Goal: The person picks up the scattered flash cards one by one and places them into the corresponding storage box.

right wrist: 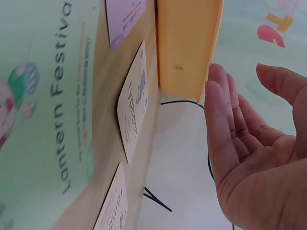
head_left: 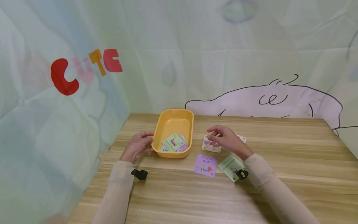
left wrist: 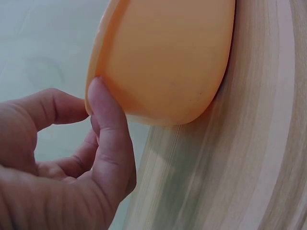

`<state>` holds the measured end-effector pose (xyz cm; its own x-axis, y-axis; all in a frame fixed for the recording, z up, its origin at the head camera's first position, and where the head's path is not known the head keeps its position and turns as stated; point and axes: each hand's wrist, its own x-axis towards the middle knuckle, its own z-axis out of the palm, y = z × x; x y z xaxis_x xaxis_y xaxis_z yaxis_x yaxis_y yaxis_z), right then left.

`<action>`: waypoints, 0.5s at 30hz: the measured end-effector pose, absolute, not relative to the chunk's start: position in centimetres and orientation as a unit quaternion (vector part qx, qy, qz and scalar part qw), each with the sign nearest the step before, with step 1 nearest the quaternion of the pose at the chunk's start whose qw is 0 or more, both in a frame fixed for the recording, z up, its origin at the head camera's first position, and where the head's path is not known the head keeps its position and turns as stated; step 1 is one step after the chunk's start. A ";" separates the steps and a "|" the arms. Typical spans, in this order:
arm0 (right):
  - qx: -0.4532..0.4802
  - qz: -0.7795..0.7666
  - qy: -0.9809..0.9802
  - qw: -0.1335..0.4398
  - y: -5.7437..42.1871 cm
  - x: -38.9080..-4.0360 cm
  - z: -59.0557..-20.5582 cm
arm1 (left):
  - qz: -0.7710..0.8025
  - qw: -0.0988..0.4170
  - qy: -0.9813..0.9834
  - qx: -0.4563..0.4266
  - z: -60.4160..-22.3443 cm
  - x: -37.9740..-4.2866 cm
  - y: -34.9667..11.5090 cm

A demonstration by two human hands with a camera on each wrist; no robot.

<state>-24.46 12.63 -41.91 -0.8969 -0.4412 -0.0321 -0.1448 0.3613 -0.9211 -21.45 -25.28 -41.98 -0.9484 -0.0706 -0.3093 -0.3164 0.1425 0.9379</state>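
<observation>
Head view: one yellow tray (head_left: 176, 125) on table (head_left: 167, 196), rim pinched by left hand (head_left: 137, 145); at least three stacked cards (head_left: 174, 141) inside. Four laid beside it: zoo card (head_left: 205, 165), Lantern Festival card (head_left: 230, 164), typhoon card (head_left: 210, 149), part-hidden card (head_left: 242, 138). Right hand (head_left: 229, 140) held above typhoon card, fingers loosely extended, empty

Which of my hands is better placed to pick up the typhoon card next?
Probably your right hand: it hovers by the typhoon card, holding nothing, while your left hand is farther away and pinches the yellow tray by its rim.
</observation>
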 end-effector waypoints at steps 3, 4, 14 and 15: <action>-0.180 -0.520 0.824 0.133 13.1 -24.1 -41.9 | 0.641 0.096 0.750 -0.133 -42.0 -21.4 -25.2; -0.180 -0.513 0.829 0.130 13.4 -24.0 -41.9 | 0.641 0.096 0.749 -0.133 -42.1 -21.4 -25.2; -0.174 -0.445 0.871 0.114 15.8 -23.0 -42.2 | 0.638 0.095 0.753 -0.130 -42.1 -21.4 -25.3; -0.176 -0.444 0.871 0.111 16.0 -23.0 -42.3 | 0.637 0.094 0.754 -0.131 -42.2 -21.4 -25.3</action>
